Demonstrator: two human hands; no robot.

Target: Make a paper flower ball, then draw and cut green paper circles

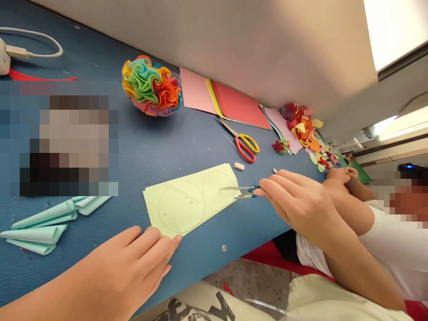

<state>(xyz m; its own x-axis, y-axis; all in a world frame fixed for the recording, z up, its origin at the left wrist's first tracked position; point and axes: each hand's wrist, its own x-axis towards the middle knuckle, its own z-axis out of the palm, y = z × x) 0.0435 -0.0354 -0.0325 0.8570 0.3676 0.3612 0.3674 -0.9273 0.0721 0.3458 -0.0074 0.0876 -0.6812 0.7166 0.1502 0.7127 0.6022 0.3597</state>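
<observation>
Pale green paper (174, 185), in stacked layers, lies on the blue table with one pencilled circle and part of a second circle. My left hand (140, 263) is at its lower left edge, fingers bent and fingertips against the paper. Over the right end of the sheet, my right hand (294, 200) is closed on a drawing compass (239, 189) with blue parts. One pointed leg reaches inside the partial circle; the shorter leg is near the paper's right edge. My fingers hide the top of the compass.
Beyond the paper lie an eraser (239, 166), red-and-yellow scissors (241, 141), coloured paper sheets (240, 104) and a multicoloured paper ball (152, 87). Folded turquoise pieces (43, 218) are at the left, paper flowers (301, 122) at the right. Another person's hands (344, 175) are farther along.
</observation>
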